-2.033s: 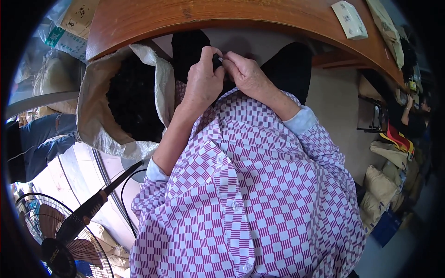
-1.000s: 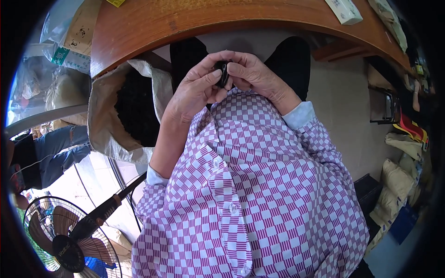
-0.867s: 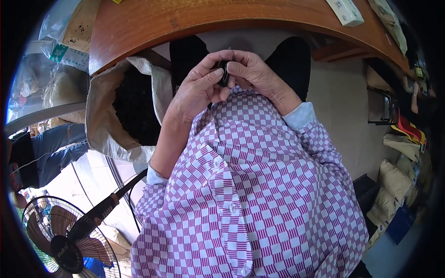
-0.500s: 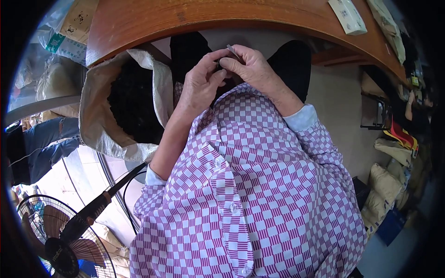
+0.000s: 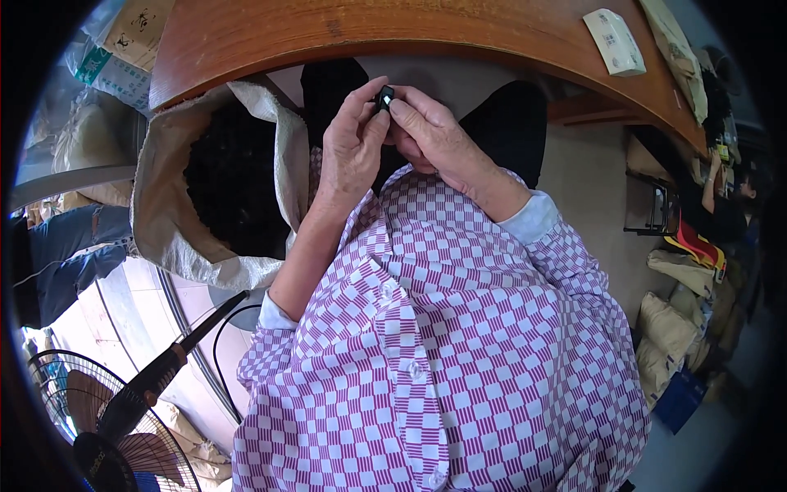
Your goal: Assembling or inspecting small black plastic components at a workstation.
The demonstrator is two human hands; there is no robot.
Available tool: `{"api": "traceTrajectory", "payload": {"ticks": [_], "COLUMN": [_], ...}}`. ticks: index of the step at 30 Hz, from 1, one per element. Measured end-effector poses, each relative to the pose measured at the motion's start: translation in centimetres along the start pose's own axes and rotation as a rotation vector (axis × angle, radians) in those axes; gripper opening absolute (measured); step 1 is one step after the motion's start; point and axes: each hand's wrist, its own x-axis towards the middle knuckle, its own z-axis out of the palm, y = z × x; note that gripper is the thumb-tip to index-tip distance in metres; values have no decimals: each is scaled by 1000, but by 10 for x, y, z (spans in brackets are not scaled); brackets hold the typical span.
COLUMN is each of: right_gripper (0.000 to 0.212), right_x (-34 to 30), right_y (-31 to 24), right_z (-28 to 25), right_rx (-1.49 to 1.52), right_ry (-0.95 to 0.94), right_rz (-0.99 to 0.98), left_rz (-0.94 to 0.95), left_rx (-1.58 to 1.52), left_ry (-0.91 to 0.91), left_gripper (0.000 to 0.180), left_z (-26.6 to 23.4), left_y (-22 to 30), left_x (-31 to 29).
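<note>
Since half a second ago the thin pale strip that stuck up from the fingers has gone from sight, and a small black part with a bright glint now shows between both hands, just below the edge of the curved wooden table. Far left of the table, a standing fan rises on its dark pole, with a person's blue-trousered legs above it. Nearer, tucked under the table's left end, an open woven sack holds dark pieces. The left hand is raised from its bare forearm, thumb and forefinger pinching the part's left side. The right hand curls over from the checked sleeve, fingertips gripping its right side. A white box lies on the table's right end; tan sacks sit on the floor below.
</note>
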Motion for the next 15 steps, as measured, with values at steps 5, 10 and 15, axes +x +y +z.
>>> {"api": "traceTrajectory", "payload": {"ticks": [5, 10, 15], "right_gripper": [28, 21, 23], "right_x": [2, 20, 30], "right_y": [-7, 9, 9], "right_z": [15, 19, 19], "right_rx": [78, -44, 11], "right_ry": [92, 37, -101], "right_rz": [51, -101, -83], "left_rz": [157, 155, 124], "left_rx": [309, 481, 326], "left_ry": [97, 135, 184], "left_gripper": [36, 40, 37], "left_z": [-1, -8, -19], "left_y": [4, 11, 3], "left_x": [-1, -5, -8]}}
